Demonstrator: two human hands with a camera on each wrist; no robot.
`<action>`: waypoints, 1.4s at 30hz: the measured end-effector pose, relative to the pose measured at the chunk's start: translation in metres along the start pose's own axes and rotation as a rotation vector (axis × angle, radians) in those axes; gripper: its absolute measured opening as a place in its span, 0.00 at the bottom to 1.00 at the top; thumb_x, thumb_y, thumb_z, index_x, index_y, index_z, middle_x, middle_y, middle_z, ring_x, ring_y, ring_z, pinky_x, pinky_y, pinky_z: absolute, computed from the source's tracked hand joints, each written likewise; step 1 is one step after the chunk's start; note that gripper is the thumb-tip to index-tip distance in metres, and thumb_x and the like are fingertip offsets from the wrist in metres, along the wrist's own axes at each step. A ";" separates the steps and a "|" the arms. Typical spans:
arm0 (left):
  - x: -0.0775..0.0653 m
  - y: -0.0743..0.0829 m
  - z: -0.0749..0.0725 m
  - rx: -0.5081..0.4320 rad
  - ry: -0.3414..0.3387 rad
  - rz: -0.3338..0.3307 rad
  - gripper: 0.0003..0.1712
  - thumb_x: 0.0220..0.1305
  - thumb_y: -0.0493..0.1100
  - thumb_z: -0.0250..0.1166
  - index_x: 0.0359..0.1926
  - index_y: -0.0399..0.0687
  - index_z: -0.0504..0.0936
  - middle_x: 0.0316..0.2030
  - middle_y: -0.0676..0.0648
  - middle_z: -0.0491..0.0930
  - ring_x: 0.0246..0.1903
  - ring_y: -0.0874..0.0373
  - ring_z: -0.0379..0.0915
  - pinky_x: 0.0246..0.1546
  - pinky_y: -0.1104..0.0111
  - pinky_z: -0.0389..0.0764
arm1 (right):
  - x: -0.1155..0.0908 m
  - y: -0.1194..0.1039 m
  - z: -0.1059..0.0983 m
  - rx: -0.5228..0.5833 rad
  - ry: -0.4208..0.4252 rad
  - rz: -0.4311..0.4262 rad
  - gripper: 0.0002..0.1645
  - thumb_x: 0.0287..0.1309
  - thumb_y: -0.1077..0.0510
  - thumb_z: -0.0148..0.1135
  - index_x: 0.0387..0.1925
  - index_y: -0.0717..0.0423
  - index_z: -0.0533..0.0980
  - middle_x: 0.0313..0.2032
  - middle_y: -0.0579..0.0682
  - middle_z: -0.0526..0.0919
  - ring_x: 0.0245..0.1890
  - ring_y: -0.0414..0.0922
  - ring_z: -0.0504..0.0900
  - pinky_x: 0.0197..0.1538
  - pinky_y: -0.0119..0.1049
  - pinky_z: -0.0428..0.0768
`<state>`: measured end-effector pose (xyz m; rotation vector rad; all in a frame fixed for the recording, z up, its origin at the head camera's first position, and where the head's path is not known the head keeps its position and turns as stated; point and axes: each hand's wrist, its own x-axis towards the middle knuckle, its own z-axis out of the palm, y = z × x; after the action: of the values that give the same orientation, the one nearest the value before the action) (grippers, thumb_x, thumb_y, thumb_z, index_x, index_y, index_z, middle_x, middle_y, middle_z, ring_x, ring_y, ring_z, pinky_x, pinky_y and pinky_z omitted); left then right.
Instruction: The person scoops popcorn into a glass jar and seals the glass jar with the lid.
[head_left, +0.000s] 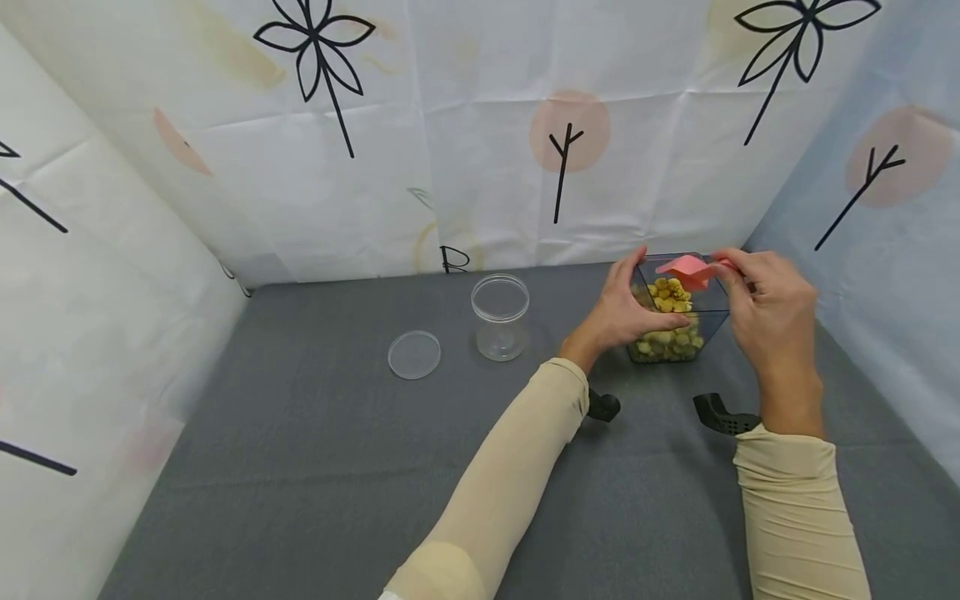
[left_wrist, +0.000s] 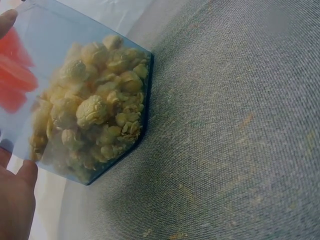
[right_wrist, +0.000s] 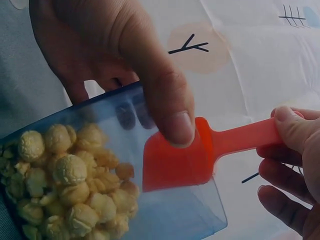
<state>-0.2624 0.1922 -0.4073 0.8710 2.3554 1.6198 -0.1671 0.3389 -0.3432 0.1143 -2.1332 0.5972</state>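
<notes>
Fingers [right_wrist: 282, 172] of the right hand [head_left: 777, 312]: closed in a pinch, thumb against them, on the handle of a pink scoop. Left hand [head_left: 621, 310]: fingers and thumb spread around a clear box, gripping it, thumb across the near wall.

Pink scoop [head_left: 686, 268]: one, blade in the mouth of the box, just above the contents; seen partly through the tinted wall, so whether it carries anything cannot be told.

Clear box [right_wrist: 195, 212]: one, square-sided, near the far right corner of the tabletop. Contents: popcorn [head_left: 667, 340], yellow, rounded, piled in the lower part.

Clear jar [head_left: 500, 332]: one, cylindrical, upright, near the middle of the far edge. Clear disc [head_left: 414, 355]: one, round, flat, just beside the jar toward the left edge.

Tabletop [head_left: 315, 483]: covered in dark grey woven cloth, faintly creased across, narrowing toward the far edge.

Room: white hanging [head_left: 465, 158] behind the far edge, fold lines showing, printed with black line flowers and a twig on a pink round. Side hanging [head_left: 90, 333] along the left edge, whitish; second side hanging [head_left: 892, 275] along the right edge, bluish, with another twig on pink.

Sleeves [head_left: 491, 483]: pair, cream.
</notes>
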 end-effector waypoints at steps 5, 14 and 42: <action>0.000 0.000 0.000 0.007 0.003 0.006 0.66 0.52 0.57 0.80 0.81 0.75 0.42 0.77 0.59 0.53 0.76 0.55 0.57 0.71 0.62 0.70 | -0.003 0.002 0.002 -0.017 -0.036 0.004 0.13 0.66 0.62 0.65 0.48 0.65 0.85 0.37 0.67 0.85 0.31 0.44 0.67 0.37 0.33 0.61; -0.002 0.000 -0.003 0.004 -0.002 -0.001 0.66 0.51 0.58 0.80 0.80 0.76 0.43 0.78 0.60 0.53 0.76 0.56 0.57 0.71 0.61 0.71 | -0.005 0.003 0.000 -0.016 -0.111 0.132 0.16 0.71 0.57 0.60 0.52 0.61 0.84 0.37 0.65 0.86 0.32 0.32 0.60 0.35 0.32 0.59; 0.000 -0.003 0.001 -0.015 0.014 -0.006 0.66 0.50 0.56 0.81 0.79 0.78 0.45 0.76 0.61 0.55 0.74 0.63 0.57 0.71 0.61 0.70 | -0.007 0.011 0.013 -0.009 -0.106 0.599 0.27 0.75 0.43 0.51 0.55 0.58 0.83 0.26 0.33 0.73 0.20 0.33 0.63 0.23 0.27 0.62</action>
<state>-0.2630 0.1925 -0.4106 0.8513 2.3497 1.6449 -0.1761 0.3416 -0.3590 -0.5261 -2.2707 0.9383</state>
